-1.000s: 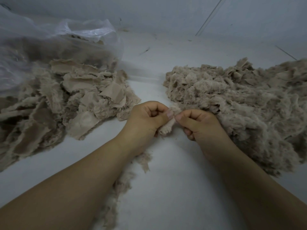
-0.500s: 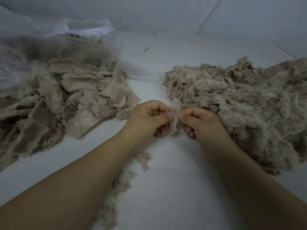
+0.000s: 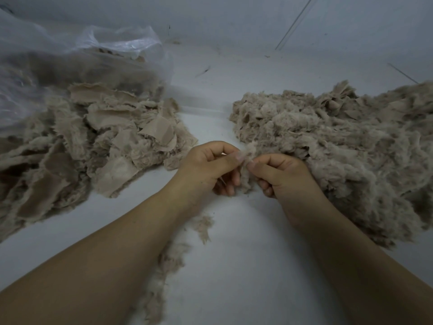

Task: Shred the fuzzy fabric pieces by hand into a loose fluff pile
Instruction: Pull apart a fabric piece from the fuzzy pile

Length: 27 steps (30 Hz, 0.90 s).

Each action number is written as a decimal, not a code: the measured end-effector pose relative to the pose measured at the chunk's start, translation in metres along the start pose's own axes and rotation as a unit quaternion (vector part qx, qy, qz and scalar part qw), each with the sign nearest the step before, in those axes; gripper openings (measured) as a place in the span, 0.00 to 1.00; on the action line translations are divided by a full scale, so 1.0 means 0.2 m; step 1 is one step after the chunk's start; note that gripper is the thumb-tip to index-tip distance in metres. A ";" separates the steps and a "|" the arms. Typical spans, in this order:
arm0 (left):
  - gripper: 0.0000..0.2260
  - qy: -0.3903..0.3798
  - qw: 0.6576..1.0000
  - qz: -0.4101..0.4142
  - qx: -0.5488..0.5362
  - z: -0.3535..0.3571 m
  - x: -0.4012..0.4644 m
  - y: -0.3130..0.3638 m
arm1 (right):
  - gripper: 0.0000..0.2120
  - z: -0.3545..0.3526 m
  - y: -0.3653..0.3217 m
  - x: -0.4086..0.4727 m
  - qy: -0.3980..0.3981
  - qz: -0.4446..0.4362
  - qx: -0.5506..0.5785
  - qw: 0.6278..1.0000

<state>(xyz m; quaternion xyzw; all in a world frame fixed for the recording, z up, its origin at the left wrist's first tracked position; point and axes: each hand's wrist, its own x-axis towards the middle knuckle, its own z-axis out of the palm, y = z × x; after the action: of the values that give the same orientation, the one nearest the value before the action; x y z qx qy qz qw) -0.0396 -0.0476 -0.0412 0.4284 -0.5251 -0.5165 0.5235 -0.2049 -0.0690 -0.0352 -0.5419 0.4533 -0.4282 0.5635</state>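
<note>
The small fuzzy fabric piece (image 3: 245,177) hangs between the two hands at the middle of the white worktop (image 3: 246,266), just beside the near edge of the loose fluff pile (image 3: 339,148). A second ago it stuck out below the thumbs as a short stub; now it dangles longer and thinner, its lower end reaching down past the curled fingers, and its top has frayed into a wisp above the thumbs.

The left hand (image 3: 208,170) pinches the piece's upper edge between thumb and forefinger, the other fingers curled under. The right hand (image 3: 283,174) pinches the same edge from the other side, thumb tip almost touching the left thumb tip. Both hands sit a shade higher and nearer the fluff pile than before, the knuckles of the right one against its fringe.

To the left, the heap of unshredded fabric pieces (image 3: 93,146) spills from a clear plastic bag (image 3: 82,57), unchanged. A trail of stray fluff (image 3: 173,261) lies on the worktop under the left forearm, the same as earlier.
</note>
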 end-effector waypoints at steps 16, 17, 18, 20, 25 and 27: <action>0.02 0.077 0.997 0.019 -0.009 0.01 0.01 -0.02 | 0.10 0.00 0.01 0.00 0.004 -0.013 -0.014 1.000; 0.02 0.073 0.997 0.016 -0.004 0.01 0.01 -0.02 | 0.10 0.00 0.01 0.00 0.004 -0.017 -0.013 1.000; 0.05 0.067 0.998 0.013 -0.001 0.01 0.01 -0.01 | 0.10 0.00 0.01 0.00 0.003 -0.020 -0.013 1.000; 0.10 0.053 0.999 0.009 -0.007 0.01 0.00 -0.01 | 0.10 0.00 0.01 0.00 -0.002 -0.025 -0.016 1.000; 0.09 0.046 0.998 0.004 -0.046 0.00 0.00 -0.01 | 0.10 0.00 0.01 0.00 -0.007 -0.027 -0.015 0.999; 0.07 0.053 0.996 0.013 -0.067 0.00 0.00 -0.01 | 0.11 0.00 0.00 0.00 -0.004 -0.019 -0.014 1.000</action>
<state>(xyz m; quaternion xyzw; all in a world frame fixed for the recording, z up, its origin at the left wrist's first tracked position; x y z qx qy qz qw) -0.0398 -0.0478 -0.0421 0.4125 -0.4666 -0.5200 0.5846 -0.2051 -0.0681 -0.0359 -0.5599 0.4462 -0.4306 0.5495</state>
